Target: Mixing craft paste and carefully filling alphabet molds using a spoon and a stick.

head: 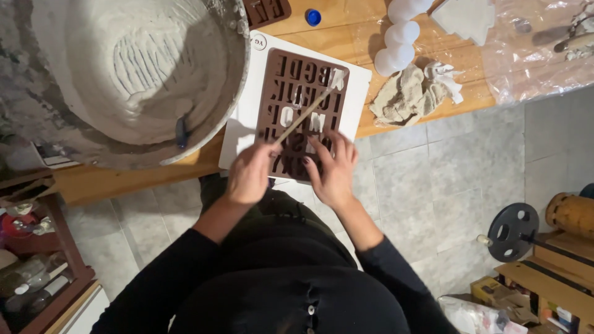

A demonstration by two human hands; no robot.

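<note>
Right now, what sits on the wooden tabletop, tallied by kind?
Brown letter moulds: 2, one under the hands, one at the top edge
Bowl of grey-white mix: 1
White board: 1
Thin stick: 1
Blue cap: 1
Crumpled rag: 1
Total: 7

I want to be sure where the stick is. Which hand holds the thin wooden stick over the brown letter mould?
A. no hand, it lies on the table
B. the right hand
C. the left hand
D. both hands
C: the left hand pinches the lower end of the thin wooden stick, while the right hand rests flat on the brown letter mould.
</note>
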